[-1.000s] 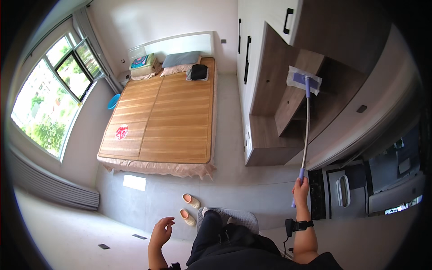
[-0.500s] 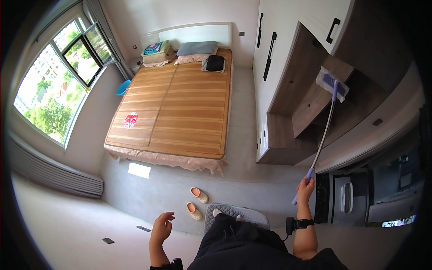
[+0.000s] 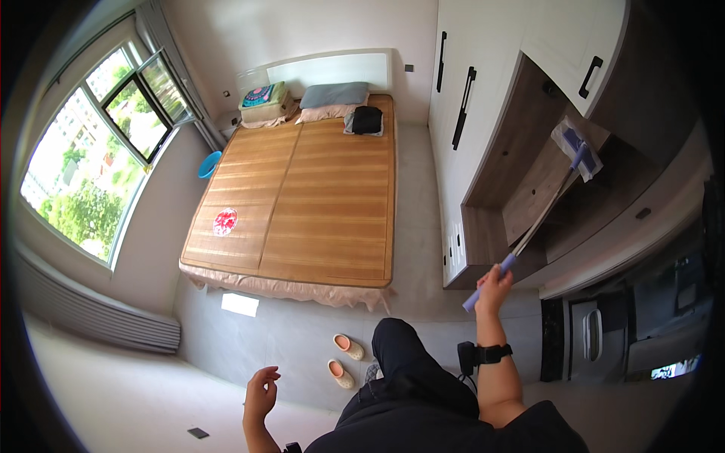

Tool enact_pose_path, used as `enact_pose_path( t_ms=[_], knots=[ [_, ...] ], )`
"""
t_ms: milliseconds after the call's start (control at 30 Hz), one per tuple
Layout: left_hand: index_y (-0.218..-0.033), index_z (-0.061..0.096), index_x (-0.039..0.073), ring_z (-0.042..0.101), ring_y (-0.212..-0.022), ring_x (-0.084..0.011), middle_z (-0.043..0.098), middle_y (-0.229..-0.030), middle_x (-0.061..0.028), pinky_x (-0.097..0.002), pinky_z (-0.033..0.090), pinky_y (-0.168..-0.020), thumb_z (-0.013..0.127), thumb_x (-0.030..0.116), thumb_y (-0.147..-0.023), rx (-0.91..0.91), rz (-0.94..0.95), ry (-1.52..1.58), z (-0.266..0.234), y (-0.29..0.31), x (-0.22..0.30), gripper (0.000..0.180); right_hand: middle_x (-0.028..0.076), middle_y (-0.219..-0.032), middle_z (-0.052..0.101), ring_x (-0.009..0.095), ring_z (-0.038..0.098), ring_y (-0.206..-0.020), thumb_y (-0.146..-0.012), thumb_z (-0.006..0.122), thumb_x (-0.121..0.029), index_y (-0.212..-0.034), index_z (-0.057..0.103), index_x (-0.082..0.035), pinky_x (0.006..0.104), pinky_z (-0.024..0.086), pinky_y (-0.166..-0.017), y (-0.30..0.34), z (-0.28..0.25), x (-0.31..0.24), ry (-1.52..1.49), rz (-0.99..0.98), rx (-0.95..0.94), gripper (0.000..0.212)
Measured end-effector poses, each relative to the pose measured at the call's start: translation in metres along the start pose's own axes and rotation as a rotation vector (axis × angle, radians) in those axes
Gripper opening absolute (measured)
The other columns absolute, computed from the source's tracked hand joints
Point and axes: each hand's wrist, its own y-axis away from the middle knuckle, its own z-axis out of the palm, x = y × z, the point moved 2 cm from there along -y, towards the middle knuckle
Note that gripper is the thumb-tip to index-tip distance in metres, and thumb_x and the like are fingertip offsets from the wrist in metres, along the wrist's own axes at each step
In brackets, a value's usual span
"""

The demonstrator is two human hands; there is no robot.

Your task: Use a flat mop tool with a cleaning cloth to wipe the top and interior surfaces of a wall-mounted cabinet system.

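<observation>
My right hand is closed around the purple grip of a flat mop, near its lower end. The mop's thin metal pole slants up and to the right. At its far end the purple mop head, wrapped in a white cloth, is raised in front of the wardrobe's open niche; whether it touches the wood I cannot tell. My left hand hangs empty at the lower left, its fingers loosely bent and apart.
Ahead is a bed with a wooden mat, a grey pillow and folded bedding. Beige clogs lie on the floor before my raised knee. A white wardrobe lines the right side, an open window the left.
My knee has come up and forward, covering most of the grey floor mat. My right hand has shifted up and left in view, and the mop head now appears farther right and slightly lower.
</observation>
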Motion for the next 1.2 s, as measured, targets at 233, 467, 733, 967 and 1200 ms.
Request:
enact_pose_path(
  t_ms=[233,467,733,967,1200],
  knots=[
    [-0.097,0.056,0.001,0.060,-0.075,-0.0157,0.061,-0.081,-0.0099,-0.0257,0.047,-0.066,0.042,-0.008,-0.073,0.040,-0.014,0.085,-0.006,-0.081,-0.021,0.029,0.005,-0.060,0.045,0.012,0.044,-0.044,-0.087,0.045,-0.017,-0.100,0.037,0.001,0.0252,0.039,-0.042,-0.022,0.142,-0.001,-0.153,-0.017,0.000,0.023],
    [-0.095,0.056,-0.001,0.062,-0.077,-0.0198,0.062,-0.078,-0.0124,-0.0271,0.047,-0.068,0.045,-0.006,-0.075,-0.008,0.145,0.057,-0.010,-0.285,-0.006,0.024,0.006,-0.061,0.046,0.013,0.045,-0.046,-0.087,0.043,-0.014,-0.105,0.035,0.002,0.0267,0.041,-0.047,-0.105,0.283,0.000,-0.283,-0.085,0.220,0.025],
    [-0.107,0.054,0.004,0.057,-0.082,-0.0184,0.061,-0.091,-0.0108,-0.0277,0.044,-0.063,0.041,0.004,-0.082,-0.276,0.356,-0.012,-0.042,-0.613,0.102,0.028,0.009,-0.067,0.047,0.016,0.048,-0.049,-0.085,0.046,-0.015,-0.107,0.031,0.002,0.0288,0.041,-0.043,-0.228,0.473,-0.007,-0.338,-0.058,0.489,0.032],
    [-0.106,0.055,0.005,0.058,-0.082,-0.0201,0.062,-0.091,-0.0101,-0.0299,0.044,-0.065,0.043,0.004,-0.081,-0.526,0.489,-0.094,-0.048,-0.767,0.209,0.028,0.014,-0.077,0.053,0.021,0.053,-0.064,-0.084,0.050,-0.018,-0.107,0.040,0.006,0.0319,0.044,-0.061,-0.277,0.503,0.003,0.180,-0.314,0.720,0.035],
    [-0.106,0.053,0.004,0.057,-0.080,-0.0197,0.061,-0.089,-0.0097,-0.0295,0.045,-0.066,0.045,0.002,-0.080,-0.851,0.626,-0.223,-0.023,-0.891,0.234,0.028,-0.001,-0.056,0.043,0.007,0.042,-0.043,-0.085,0.050,-0.018,-0.101,0.048,-0.002,0.0227,0.036,-0.039,-0.274,0.456,0.011,0.330,-0.381,0.808,0.023]
  ],
)
